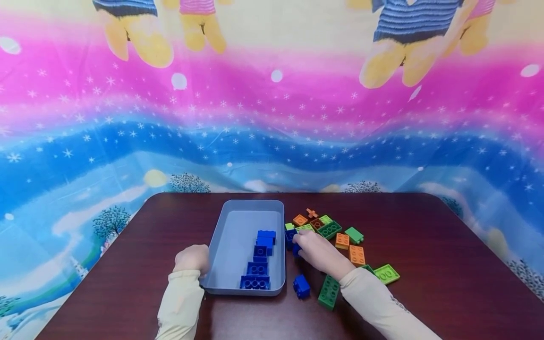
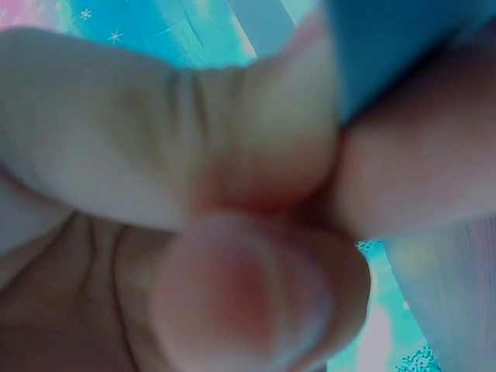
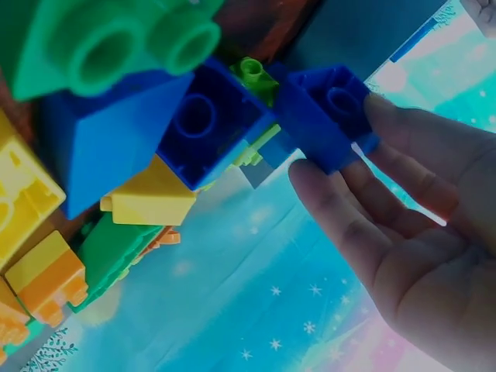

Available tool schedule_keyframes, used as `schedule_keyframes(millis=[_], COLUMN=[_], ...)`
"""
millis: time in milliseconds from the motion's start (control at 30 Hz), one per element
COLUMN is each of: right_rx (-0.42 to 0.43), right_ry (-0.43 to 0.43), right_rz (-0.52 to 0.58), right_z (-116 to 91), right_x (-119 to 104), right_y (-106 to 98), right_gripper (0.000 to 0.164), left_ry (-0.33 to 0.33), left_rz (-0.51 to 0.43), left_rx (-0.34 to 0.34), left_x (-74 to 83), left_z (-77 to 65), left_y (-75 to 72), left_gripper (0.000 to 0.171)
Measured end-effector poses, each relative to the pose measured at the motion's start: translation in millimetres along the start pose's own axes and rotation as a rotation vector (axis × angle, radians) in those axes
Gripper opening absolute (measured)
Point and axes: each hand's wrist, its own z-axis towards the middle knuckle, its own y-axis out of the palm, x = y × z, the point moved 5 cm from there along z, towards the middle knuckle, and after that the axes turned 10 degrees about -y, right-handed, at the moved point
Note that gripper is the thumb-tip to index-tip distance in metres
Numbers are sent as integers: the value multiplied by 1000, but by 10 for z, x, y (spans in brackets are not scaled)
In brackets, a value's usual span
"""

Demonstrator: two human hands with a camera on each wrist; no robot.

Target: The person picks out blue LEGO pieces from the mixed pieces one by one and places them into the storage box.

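Beside the near left side of a grey-blue tray (image 1: 238, 210), my left hand (image 1: 192, 259) has its fingers curled and grips the tray's edge. Close up in the left wrist view, the tray wall (image 2: 387, 46) runs between the fingers. To the right of the tray, my right hand (image 1: 320, 252) pinches a blue toy brick (image 3: 325, 116) between thumb and fingertips, its hollow underside showing. Another blue brick (image 1: 291, 236) lies just beyond that hand. Several blue bricks (image 1: 257, 269) lie in a row along the tray's right side.
A loose blue brick (image 1: 301, 286) lies near the tray's front right corner. Green bricks (image 1: 328, 292), orange bricks (image 1: 357, 255) and a lime brick (image 1: 386, 274) are scattered around the right forearm. A patterned cloth (image 1: 272, 118) hangs behind the dark table (image 1: 450, 264).
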Motion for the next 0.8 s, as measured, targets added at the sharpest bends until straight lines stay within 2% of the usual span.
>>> schedule_keyframes(millis=[167, 300, 500, 800], right_rx=[100, 148, 170, 192], right_ry=[-22, -36, -52, -56], right_rz=[-13, -5, 21, 1], right_z=[42, 87, 181, 310], right_x=[-15, -34, -54, -77], right_y=[-40, -51, -34, -26], right_gripper=[17, 17, 17, 15], left_ry=[-4, -1, -1, 2], left_rz=[0, 0, 2, 1], left_rx=[3, 4, 7, 10], left_x=[-12, -20, -25, -19], left_z=[4, 11, 29, 30], left_y=[7, 21, 40, 25], left_gripper=[17, 17, 18, 19])
